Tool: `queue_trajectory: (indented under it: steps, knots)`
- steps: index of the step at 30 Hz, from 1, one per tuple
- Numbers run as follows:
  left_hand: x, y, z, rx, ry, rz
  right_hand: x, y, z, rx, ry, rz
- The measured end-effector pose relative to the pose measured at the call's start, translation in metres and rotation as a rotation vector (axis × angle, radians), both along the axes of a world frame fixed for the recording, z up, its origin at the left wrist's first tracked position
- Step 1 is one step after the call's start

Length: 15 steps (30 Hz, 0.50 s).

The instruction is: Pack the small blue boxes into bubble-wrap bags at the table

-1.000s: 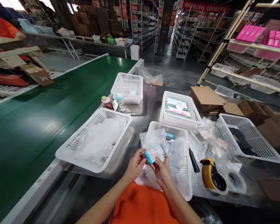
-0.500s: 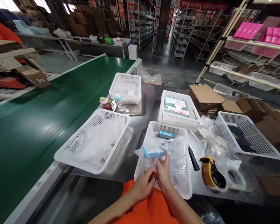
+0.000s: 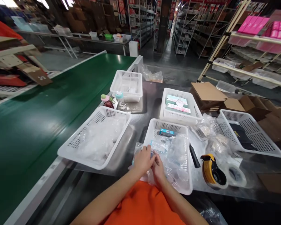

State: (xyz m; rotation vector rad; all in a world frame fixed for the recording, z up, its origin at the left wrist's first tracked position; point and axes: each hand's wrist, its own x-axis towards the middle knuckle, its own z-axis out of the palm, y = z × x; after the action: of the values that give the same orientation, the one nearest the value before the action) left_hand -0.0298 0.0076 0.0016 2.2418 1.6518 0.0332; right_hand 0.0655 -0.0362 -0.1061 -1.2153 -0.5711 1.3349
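Just over the near left part of a white perforated basket, both of my hands are closed on clear bubble wrap. My left hand lies over the wrap with its fingers bent and hides most of it; a bit of blue shows at its left side. My right hand pinches close beside the left fingertips, and what lies between its fingers is mostly covered. Inside the basket are a small blue and dark box, a light-blue bubble-wrapped piece and more clear wrap.
Right of the basket lie a black handle, a yellow tape dispenser and a tape roll. Another basket with clear plastic stands left, beside the green conveyor. Two bottles stand beyond it. Flat cardboard is stacked at right.
My left hand has moved up and over the wrapped item, covering its blue part. The right hand has lowered its raised finger and drawn in beside the left. The wrap has shifted left.
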Motion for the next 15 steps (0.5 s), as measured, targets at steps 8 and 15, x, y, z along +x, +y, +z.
queue_trajectory:
  steps: [8,15]
  knots:
    - [0.002,-0.001,-0.034,0.097,0.116,-0.019,-0.004,0.010,0.016,0.025,0.027,0.050]
    - [-0.009,-0.004,-0.022,0.053,0.004,-0.049,-0.015,0.018,0.010,0.005,-0.087,0.044]
